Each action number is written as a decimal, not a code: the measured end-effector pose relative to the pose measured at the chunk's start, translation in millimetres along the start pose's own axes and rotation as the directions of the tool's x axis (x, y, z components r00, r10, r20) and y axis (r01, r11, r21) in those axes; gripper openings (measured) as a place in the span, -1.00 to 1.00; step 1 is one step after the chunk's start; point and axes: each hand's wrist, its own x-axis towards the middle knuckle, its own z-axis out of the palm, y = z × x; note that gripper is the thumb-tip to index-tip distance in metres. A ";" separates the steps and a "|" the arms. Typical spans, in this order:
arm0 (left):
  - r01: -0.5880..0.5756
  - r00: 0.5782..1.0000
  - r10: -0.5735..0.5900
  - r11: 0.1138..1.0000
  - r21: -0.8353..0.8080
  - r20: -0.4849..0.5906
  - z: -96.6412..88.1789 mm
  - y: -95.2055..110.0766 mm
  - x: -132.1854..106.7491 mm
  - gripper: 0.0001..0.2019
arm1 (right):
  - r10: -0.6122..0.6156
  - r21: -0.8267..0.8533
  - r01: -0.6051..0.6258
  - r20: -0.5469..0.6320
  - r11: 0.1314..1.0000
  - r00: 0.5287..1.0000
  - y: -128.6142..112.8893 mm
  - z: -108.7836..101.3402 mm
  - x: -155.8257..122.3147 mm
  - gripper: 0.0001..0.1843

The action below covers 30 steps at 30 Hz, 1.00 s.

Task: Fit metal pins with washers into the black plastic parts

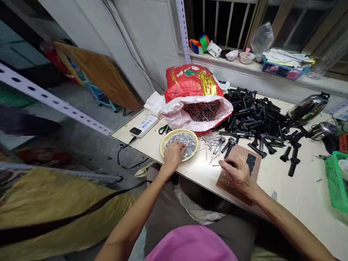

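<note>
My left hand [174, 154] is at the cream bowl [162, 148], its fingers pinched together over a heap of small shiny metal pieces [186, 139]. Whatever is between those fingertips is too small to make out. My right hand [240, 174] is closed around a black plastic part [232, 164], mostly hidden by the fingers, above a brown board [239, 152] near the table's front edge. A thin metal pin [215, 165] shows by its fingertips. Loose metal pins [206, 152] and several black parts [224, 145] lie between the two hands.
Behind the bowl lies a red sack [187, 81] of dark screws [202, 110]. A large pile of black plastic parts [252, 116] spreads to its right. A power bank [144, 125] with a cable and scissors [164, 129] lie left; a green basket [335, 181] stands far right.
</note>
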 end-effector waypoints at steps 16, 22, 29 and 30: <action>-0.005 0.978 -0.069 0.935 -0.355 -0.195 21.2 -7.0 11.3 -0.88 | 0.349 0.169 -0.379 0.182 0.910 0.919 -7.8 6.1 5.0 -0.73; 0.083 0.996 0.002 0.172 -0.982 0.084 13.9 12.5 -4.0 -0.72 | 0.345 0.188 -0.396 0.255 0.899 0.903 -18.9 15.6 18.6 -0.70; 0.141 0.987 0.104 -0.163 -0.976 0.126 12.1 53.1 -28.2 -0.62 | 0.404 0.070 -0.452 0.342 0.889 0.848 -20.2 8.7 16.1 -0.70; 0.142 0.986 0.111 -0.166 -0.976 0.124 12.1 55.5 -29.5 -0.63 | 0.414 0.054 -0.462 0.363 0.885 0.835 -19.3 6.1 14.9 -0.69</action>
